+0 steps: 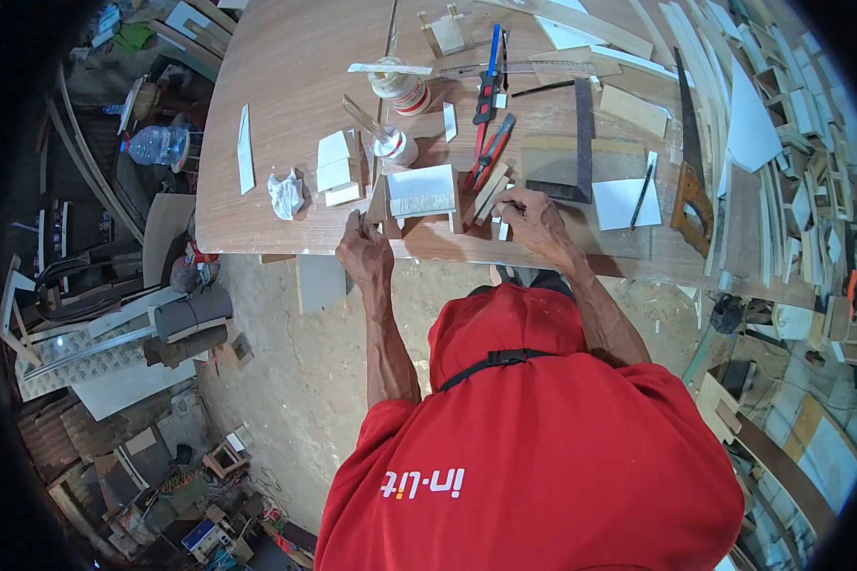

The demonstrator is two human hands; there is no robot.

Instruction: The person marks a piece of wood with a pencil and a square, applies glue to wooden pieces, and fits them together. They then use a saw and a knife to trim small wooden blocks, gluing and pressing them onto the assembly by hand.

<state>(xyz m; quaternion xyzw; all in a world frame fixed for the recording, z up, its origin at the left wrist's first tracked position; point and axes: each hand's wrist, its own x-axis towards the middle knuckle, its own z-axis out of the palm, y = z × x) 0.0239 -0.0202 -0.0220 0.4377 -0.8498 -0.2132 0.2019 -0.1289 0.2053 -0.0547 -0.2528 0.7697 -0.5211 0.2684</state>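
Near the table's front edge stands a small wooden model (421,193) with a white sloping top and upright side pieces. My left hand (365,249) is at its left end, fingers closed on a thin wooden side piece (377,202). To the right of the model, my right hand (535,225) pinches a small white strip (502,229); its fingertips are partly hidden. Light wood strips (487,197) lie between that hand and the model. A second small white-topped wooden piece (337,164) sits to the left, beside a crumpled white cloth (287,194).
Behind the model are two glue containers (393,148), red pliers (491,152), a utility knife (487,95) and a metal square (582,133). A handsaw (692,205) and pencil (643,190) lie right. Stacked strips (814,143) crowd the right edge.
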